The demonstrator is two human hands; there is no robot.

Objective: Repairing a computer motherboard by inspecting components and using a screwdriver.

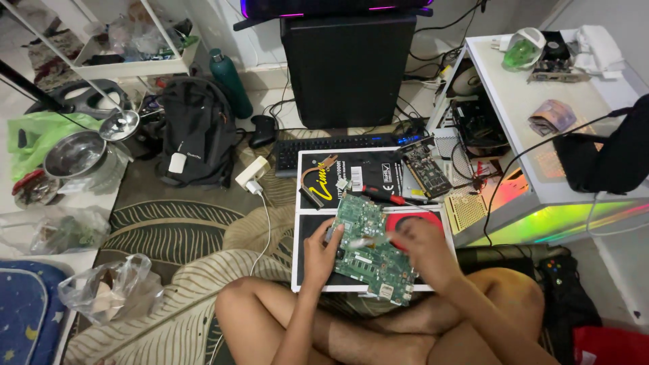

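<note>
green circuit board (368, 247) held over the white tray (295, 267).
left hand (320, 255) grips the board's left edge; right hand (424, 247) pinches what may be a brush at its right, long axis running away from the knees.

The left hand (321, 253) covers the near left corner of the circuit board (370, 247), and the right hand (424, 247) hides its right edge. Something thin lies between the two hands, too blurred to name. The right fingers are smeared, so their grip cannot be made out. The board hides part of the flat box (311, 230) beneath it. Far off, the monitor (338, 7) is cut by the top edge. To the right, a dark cloth (618, 152) runs out of view. The knees are cut by the near edge. The bag (111, 290) on the left holds contents too dim to tell.
</note>
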